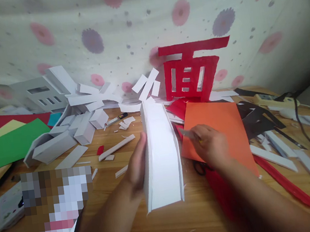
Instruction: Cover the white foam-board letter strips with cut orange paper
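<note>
My left hand [136, 163] grips a long white foam-board piece [162, 152] by its left side. The piece stands up towards me, with thin raised strips along its long edges. In my right hand [211, 145] is a utility knife [187, 133], its grey blade pointing left towards the piece but apart from it. My fingers wrap its handle, of which only a bit of yellow shows. Beneath that hand lies an orange sheet [214, 120]. The black handle of a pair of scissors [199, 167] shows partly beside the wrist.
A red cut-out character [191, 70] leans against the flowered curtain [133, 28]. White foam-board shapes [83, 126] crowd the left back, near another utility knife [116, 119]. Green sheet [14, 144] lies far left; black scraps [259, 114], white strips and a cable [298, 113] lie right.
</note>
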The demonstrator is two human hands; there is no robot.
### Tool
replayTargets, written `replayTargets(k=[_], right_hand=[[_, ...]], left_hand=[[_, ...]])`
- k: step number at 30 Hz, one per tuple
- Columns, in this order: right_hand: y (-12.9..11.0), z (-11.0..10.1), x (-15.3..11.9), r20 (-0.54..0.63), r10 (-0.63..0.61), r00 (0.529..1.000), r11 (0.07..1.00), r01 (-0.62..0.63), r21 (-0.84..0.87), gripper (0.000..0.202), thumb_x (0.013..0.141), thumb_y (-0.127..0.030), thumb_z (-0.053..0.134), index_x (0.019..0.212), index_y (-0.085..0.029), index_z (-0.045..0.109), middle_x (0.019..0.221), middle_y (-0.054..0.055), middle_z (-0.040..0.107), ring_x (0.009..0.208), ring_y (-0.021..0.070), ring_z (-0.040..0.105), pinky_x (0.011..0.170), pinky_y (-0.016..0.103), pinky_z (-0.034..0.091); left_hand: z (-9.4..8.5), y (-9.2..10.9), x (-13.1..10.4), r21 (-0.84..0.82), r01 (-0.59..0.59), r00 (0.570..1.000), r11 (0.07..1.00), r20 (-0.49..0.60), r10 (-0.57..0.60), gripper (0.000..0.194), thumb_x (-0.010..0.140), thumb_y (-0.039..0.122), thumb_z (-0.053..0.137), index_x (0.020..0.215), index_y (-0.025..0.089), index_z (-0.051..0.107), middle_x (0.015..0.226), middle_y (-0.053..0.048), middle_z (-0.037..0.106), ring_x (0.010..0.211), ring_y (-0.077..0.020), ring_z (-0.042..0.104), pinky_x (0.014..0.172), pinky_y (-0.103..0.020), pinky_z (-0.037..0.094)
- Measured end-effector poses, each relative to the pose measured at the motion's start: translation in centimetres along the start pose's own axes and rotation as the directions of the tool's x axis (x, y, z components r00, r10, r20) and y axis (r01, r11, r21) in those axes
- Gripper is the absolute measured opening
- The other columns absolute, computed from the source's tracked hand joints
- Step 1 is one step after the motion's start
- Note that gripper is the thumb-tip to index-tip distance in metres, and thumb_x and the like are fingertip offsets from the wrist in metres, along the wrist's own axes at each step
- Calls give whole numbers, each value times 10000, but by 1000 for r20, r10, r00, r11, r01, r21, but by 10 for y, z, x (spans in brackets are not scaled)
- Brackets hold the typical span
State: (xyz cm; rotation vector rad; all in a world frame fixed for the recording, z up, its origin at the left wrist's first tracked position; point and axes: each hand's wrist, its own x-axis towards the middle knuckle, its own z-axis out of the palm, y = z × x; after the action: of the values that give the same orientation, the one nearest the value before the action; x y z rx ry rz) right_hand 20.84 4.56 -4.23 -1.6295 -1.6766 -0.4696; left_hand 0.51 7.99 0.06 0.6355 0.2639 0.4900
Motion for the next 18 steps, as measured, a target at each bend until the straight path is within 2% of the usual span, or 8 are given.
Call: replayTargets(k=[3,5,11,15,18], right_hand=[[-22,-8,-2,1,-189,982,977,188,106,173,788,-113,467,728,-182,614,623,12,594,578,141,510,514,246,283],[-32,-12,-3,-21,-257,966,959,257,115,190,768,-92,446,729,-174,613,602,13,579,559,145,483,508,254,279],[-34,-14,-2,-50,-263,964,963,265,47,218,770,-71,426,691,-172,602,582,22,562,551,155,440,509,271,255],[-32,-14,-2,-67,-257,964,966,258,7,214,766,-49,449,691,-174,606,579,23,561,553,158,430,520,277,250],[-24,-12,-1,-62,-232,971,973,232,3,192,810,-92,474,705,-176,611,589,21,567,561,156,449,523,273,252]], left_hand=[[2,0,2,0,-10,1000,1000,8,10,675,783,684,535,1165,135,625,932,-131,718,944,-319,674,796,-382,521],[2,-1,3,-8,-28,999,1000,25,28,659,796,672,528,1178,143,626,957,-129,721,973,-324,670,817,-387,515],[1,-7,0,-14,-70,997,997,32,70,637,863,654,431,1201,152,629,992,-127,725,1027,-320,658,859,-388,497],[8,-5,-2,-7,-39,998,999,45,39,641,851,649,463,1209,141,620,989,-135,724,1019,-322,659,848,-379,498],[11,-5,-6,-1,-11,998,1000,57,11,645,838,644,493,1221,139,609,978,-132,724,994,-319,665,831,-375,502]])
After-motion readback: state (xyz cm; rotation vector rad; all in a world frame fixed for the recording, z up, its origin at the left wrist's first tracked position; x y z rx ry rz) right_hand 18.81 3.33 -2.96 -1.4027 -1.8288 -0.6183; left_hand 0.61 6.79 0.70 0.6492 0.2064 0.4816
